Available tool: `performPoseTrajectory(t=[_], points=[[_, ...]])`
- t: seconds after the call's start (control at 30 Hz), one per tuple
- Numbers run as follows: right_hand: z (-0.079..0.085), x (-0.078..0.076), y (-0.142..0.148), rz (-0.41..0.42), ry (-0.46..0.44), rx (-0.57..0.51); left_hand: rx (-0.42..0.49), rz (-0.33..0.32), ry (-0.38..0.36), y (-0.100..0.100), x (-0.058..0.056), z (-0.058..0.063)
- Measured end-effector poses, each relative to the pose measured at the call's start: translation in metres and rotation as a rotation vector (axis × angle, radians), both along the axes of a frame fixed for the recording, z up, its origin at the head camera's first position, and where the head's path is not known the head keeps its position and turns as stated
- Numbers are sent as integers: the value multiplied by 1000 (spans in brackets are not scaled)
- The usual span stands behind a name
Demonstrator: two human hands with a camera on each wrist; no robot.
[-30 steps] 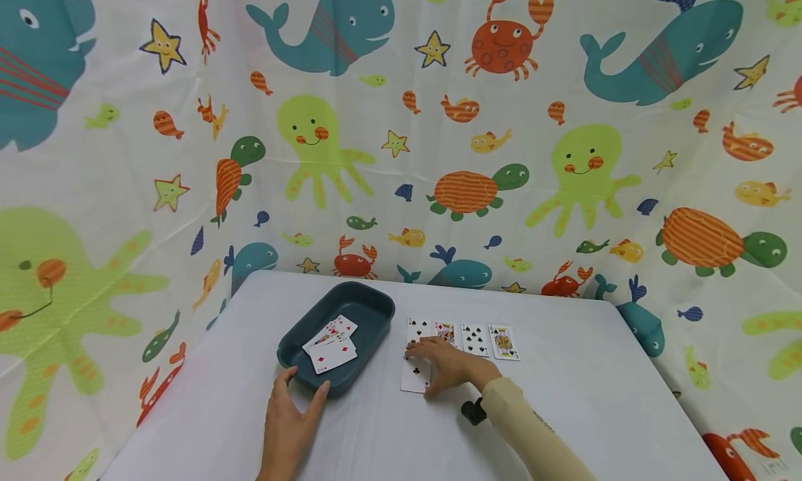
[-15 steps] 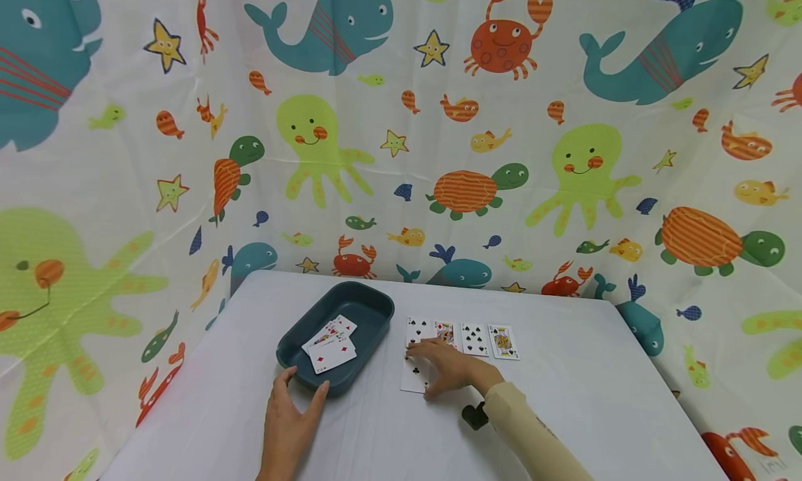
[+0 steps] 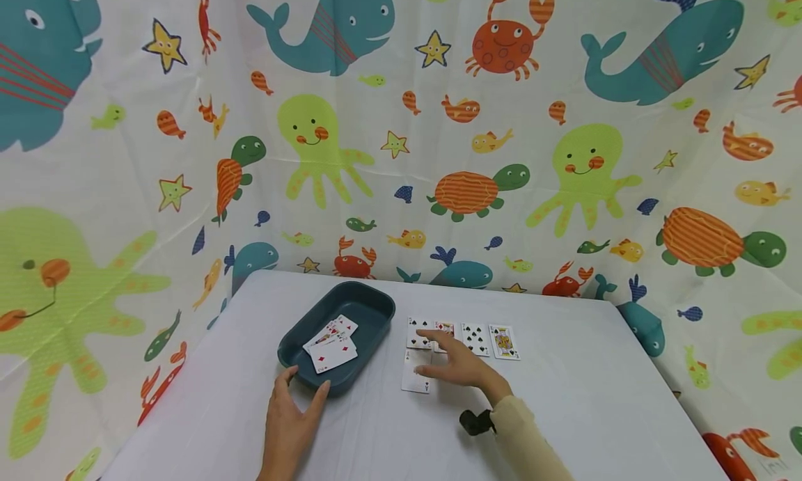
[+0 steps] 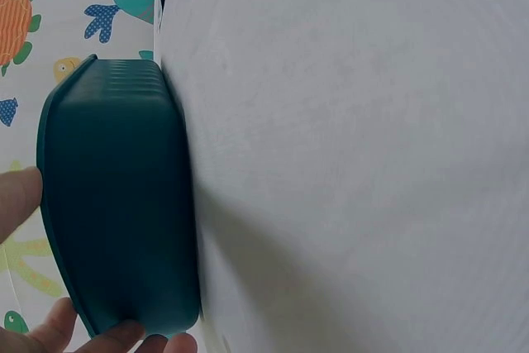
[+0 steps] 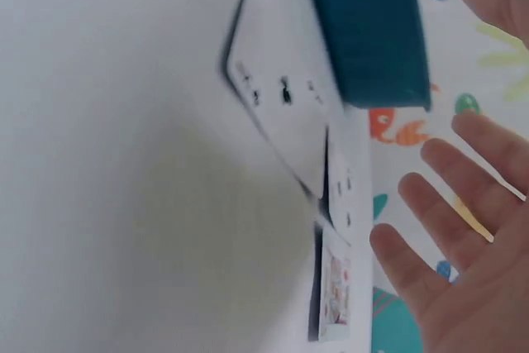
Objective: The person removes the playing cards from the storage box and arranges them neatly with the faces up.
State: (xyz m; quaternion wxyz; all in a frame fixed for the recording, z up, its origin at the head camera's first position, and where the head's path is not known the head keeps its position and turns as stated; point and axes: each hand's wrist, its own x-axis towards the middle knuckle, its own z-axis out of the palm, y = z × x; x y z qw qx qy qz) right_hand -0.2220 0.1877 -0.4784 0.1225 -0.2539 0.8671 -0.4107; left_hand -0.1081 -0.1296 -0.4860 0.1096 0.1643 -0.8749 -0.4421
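My left hand [image 3: 289, 425] holds the near end of a dark teal plastic tub [image 3: 383, 331], thumb and fingers spread around its corners. In the left wrist view, fingertips [image 4: 122, 333] wrap the lower end of the tub. Several face-up playing cards [image 3: 333, 354] lie inside it, a two of diamonds on top. My right hand [image 3: 464, 364] hovers with extended fingers over an ace [image 3: 413, 375] of a black suit, lying face up on the table. Nothing shows between the fingers in the right wrist view, where the ace [image 5: 285, 121] lies beside them.
Behind the ace, a row of face-up cards runs rightward: a black number card [image 3: 420, 325], a red face card [image 3: 445, 328], a spade card [image 3: 474, 339] and a king [image 3: 504, 342]. A sea-animal curtain [image 3: 401, 154] surrounds the white table [image 3: 564, 383].
My right hand has lifted off the ace and shifted slightly right, with its fingers straightening. More of the ace shows now. The left hand and the tub stay where they were.
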Motion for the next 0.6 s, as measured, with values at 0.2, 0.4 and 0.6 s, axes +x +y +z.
performPoseTrajectory(t=[0.2, 0.4, 0.6], points=[[-2, 1, -1, -42, -10, -188, -3, 1, -10, 0, -1, 0], [-1, 4, -11, -76, -39, -353, -1, 10, -24, 1, -2, -1], [1, 6, -26, -89, -47, -460, 4, 10, -25, 1, -2, -2]])
